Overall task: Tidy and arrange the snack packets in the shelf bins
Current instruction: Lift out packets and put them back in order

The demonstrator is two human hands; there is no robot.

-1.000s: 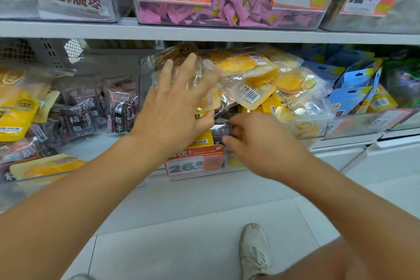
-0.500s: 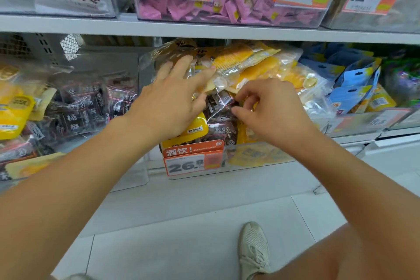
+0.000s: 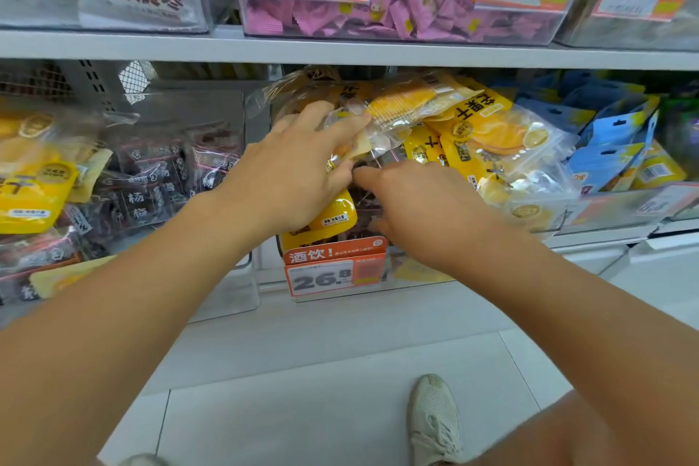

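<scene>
A clear middle bin on the lower shelf is heaped with yellow dried-fruit packets over dark packets. My left hand lies on the left side of the heap with fingers stretched, holding the upper yellow and clear packets up and back. My right hand reaches under them into the bin, its fingers curled down among the dark packets; whether it grips one is hidden.
A left bin holds dark plum packets and yellow packets. Blue packets fill the bin on the right. An orange 26.8 price tag hangs on the middle bin's front. The upper shelf carries pink sweets. My shoe stands on the floor.
My right hand dropped from the top of the heap lower into the bin among the dark packets. My left hand pushed the upper yellow packets higher and further back.
</scene>
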